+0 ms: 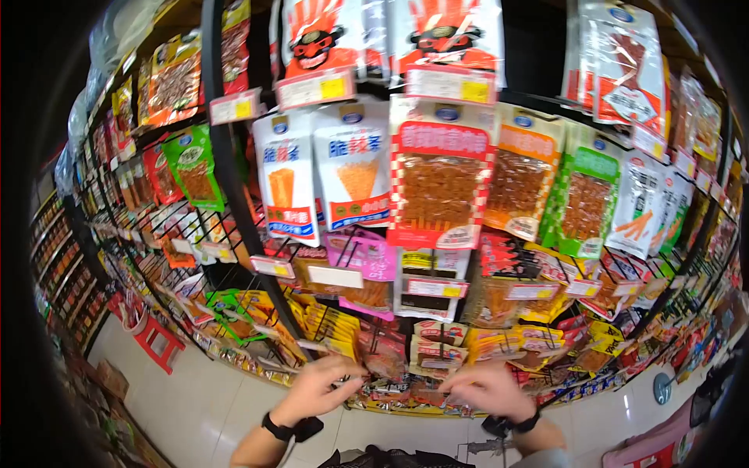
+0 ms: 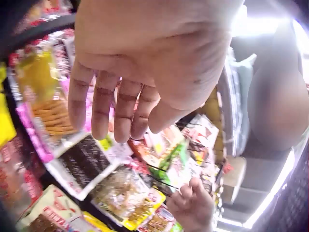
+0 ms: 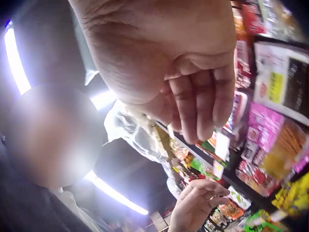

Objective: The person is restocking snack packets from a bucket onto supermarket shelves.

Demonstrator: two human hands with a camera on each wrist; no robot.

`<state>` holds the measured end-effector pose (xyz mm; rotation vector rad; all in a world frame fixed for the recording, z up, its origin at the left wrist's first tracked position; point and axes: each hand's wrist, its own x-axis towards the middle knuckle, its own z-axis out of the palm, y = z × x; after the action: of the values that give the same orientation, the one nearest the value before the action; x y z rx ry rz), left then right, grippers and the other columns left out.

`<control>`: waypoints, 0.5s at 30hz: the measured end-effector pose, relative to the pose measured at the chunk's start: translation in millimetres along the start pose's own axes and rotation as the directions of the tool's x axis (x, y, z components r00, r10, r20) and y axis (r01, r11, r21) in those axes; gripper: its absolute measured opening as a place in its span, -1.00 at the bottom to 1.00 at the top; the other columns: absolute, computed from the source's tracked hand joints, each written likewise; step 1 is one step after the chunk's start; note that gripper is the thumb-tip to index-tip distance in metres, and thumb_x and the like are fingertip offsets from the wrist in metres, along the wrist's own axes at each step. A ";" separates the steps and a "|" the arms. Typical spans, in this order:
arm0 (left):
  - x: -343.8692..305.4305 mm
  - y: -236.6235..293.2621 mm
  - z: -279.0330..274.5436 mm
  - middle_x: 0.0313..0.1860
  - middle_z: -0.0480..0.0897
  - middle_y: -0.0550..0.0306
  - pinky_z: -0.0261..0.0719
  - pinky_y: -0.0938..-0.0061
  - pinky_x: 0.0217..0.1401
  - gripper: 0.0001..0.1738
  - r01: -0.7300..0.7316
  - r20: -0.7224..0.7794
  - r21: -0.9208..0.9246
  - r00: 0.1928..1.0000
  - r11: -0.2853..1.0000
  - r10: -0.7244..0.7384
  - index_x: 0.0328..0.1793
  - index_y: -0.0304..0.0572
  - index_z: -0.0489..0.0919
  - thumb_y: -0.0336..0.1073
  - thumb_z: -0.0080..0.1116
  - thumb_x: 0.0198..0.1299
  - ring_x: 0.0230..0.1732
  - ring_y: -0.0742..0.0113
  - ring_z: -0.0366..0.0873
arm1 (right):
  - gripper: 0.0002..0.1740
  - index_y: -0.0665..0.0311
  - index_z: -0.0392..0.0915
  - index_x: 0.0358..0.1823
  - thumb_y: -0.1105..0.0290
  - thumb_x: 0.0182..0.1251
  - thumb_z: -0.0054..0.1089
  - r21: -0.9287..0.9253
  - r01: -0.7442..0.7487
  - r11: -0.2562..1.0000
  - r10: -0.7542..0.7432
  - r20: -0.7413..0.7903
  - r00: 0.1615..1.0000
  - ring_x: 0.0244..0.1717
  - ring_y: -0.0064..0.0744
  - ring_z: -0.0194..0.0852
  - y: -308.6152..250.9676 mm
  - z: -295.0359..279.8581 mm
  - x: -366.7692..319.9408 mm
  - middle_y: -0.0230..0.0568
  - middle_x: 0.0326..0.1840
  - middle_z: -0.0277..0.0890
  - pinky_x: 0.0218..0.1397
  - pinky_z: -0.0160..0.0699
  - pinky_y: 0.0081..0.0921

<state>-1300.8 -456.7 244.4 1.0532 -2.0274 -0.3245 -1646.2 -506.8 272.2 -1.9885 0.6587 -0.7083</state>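
Observation:
My left hand [image 1: 318,388] hovers low before a rack of packaged snacks, its fingers loosely bent and holding nothing. In the left wrist view its palm and relaxed fingers [image 2: 128,106] show with nothing in them. At the same height, my right hand [image 1: 490,388] also holds nothing; its fingers [image 3: 205,104] hang loosely curved in the right wrist view. Nearest both hands are small snack bags on the lower hooks, including yellow packets [image 1: 331,327] by the left hand. Higher up hang a red-and-white snack bag [image 1: 439,171], an orange one [image 1: 521,171] and a green one [image 1: 591,195].
Price tags [image 1: 433,288] and black hooks stick out from the rack. A black upright post [image 1: 242,187] divides it on the left. A red stool [image 1: 156,339] stands on the tiled floor [image 1: 211,413] at left; a pink thing [image 1: 651,437] is at lower right.

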 end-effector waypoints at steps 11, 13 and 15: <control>-236.1 -105.7 4.4 -0.63 0.40 0.40 0.23 0.59 -0.49 -0.58 0.593 0.052 -0.742 0.516 0.313 -0.855 -0.50 -0.10 0.43 -0.09 0.12 0.43 -0.55 0.63 0.28 | -0.85 0.43 0.58 -0.14 0.46 0.47 0.14 0.254 -0.365 0.896 0.310 0.230 0.922 -0.14 -0.50 0.65 120.9 264.7 68.6 -0.16 -0.18 0.71 0.02 0.62 -0.52; -278.8 -125.3 -19.3 -0.64 0.37 0.40 0.21 0.58 -0.51 -0.56 0.578 0.018 -0.759 0.480 0.300 -0.877 -0.52 -0.09 0.40 -0.08 0.13 0.43 -0.56 0.63 0.25 | -0.85 0.43 0.60 -0.13 0.47 0.47 0.13 0.230 -0.366 0.902 0.300 0.278 0.913 -0.17 -0.51 0.65 128.6 306.3 105.4 -0.20 -0.20 0.70 -0.02 0.61 -0.57; -320.8 -141.7 -49.1 -0.65 0.34 0.41 0.19 0.56 -0.52 -0.53 0.588 -0.027 -0.749 0.435 0.306 -0.900 -0.54 -0.09 0.38 -0.07 0.13 0.43 -0.57 0.63 0.21 | -0.86 0.41 0.56 -0.13 0.46 0.48 0.12 0.277 -0.389 0.879 0.287 0.343 0.894 -0.19 -0.48 0.66 130.2 355.8 143.9 -0.16 -0.21 0.70 -0.05 0.62 -0.54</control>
<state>-1079.5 -289.4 24.3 1.4035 -0.6683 -1.1057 -1319.9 -462.4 36.1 -1.5586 0.6378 -0.2775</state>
